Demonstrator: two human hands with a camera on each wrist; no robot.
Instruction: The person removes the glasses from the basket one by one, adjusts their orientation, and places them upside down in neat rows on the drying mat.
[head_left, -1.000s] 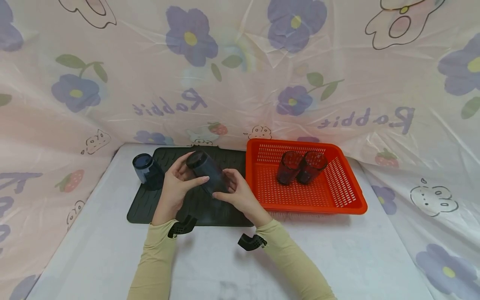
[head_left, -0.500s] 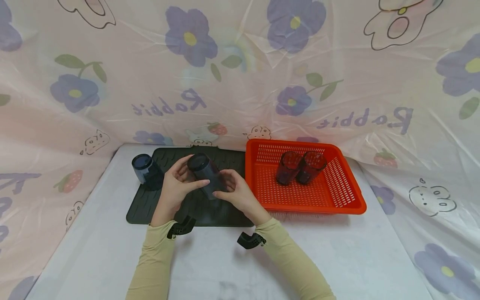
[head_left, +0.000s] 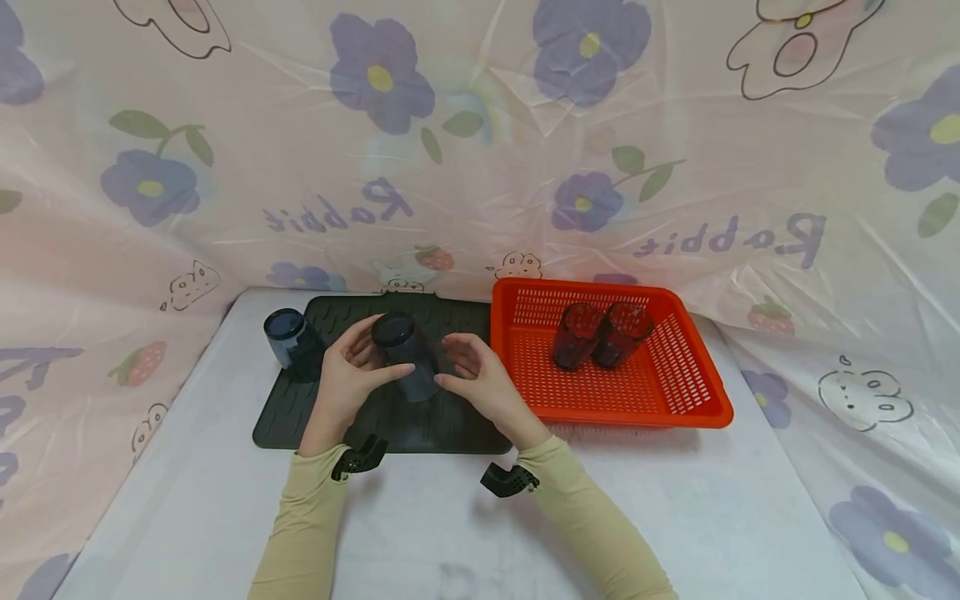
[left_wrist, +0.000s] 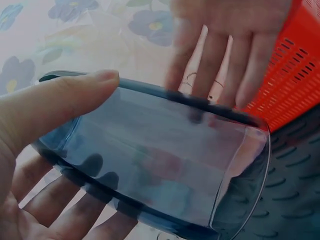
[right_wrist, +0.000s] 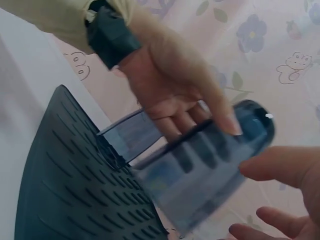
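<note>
A dark blue translucent drinking glass (head_left: pixel 416 371) hangs over the drying mat (head_left: pixel 438 433), base up and mouth down, slightly tilted. My left hand (head_left: pixel 347 385) grips it near its base, thumb on the near side and fingers round the far side. At its right, my right hand (head_left: pixel 486 382) stands with loosely bent fingers spread and thumb apart from the glass, as the right wrist view shows. Another dark blue glass (head_left: pixel 295 346) stands base up at the mat's left edge, beyond my left hand.
A red perforated basket (head_left: pixel 637 419) stands right of the mat, holding two glasses, the left one (head_left: pixel 576 337) and the right one (head_left: pixel 621 337) side by side. A patterned curtain (head_left: pixel 480 158) hangs behind the white table (head_left: pixel 420 533).
The held glass has turned more upright and come slightly lower. My right hand has let go of it and drawn a little to the right; my left hand keeps its grip.
</note>
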